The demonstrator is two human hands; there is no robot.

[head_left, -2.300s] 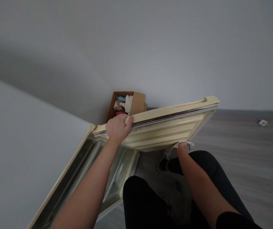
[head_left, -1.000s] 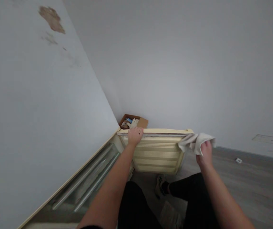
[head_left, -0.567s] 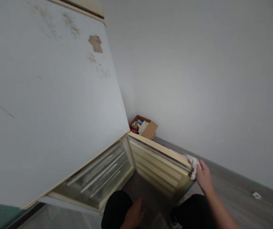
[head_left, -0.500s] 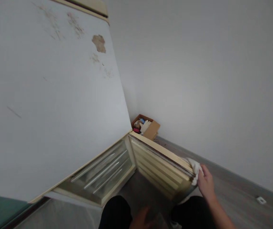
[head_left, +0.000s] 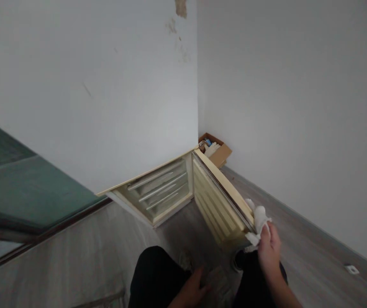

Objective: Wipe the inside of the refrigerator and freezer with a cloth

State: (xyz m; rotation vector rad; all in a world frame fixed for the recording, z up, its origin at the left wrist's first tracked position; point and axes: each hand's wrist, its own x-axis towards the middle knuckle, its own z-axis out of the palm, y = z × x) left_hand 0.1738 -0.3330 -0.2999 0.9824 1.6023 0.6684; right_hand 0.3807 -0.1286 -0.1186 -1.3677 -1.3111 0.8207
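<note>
My right hand [head_left: 270,244] is closed on a crumpled white cloth [head_left: 260,217], perhaps a paper towel. It presses the cloth against the free end of a cream fridge door [head_left: 223,184], which stands open. Behind the door is the ribbed, pale inside of the low fridge compartment [head_left: 164,188]. Low between my knees, dim and partly cut off by the frame, my left hand [head_left: 191,291] has its thumb apart from its fingers. Nothing shows in it.
The fridge's large white side [head_left: 106,94] fills the left, with scuffs and a peeled patch. A cardboard box [head_left: 221,155] of odds and ends sits by the wall [head_left: 292,107]. A small white socket-like piece [head_left: 351,269] lies at the wall's foot. Dark-framed greenish glass [head_left: 10,188] stands left.
The view has swung left and downward, showing more floor and glass. My right hand stays at the door's end with the cloth, which now shows more of itself above the fingers.
</note>
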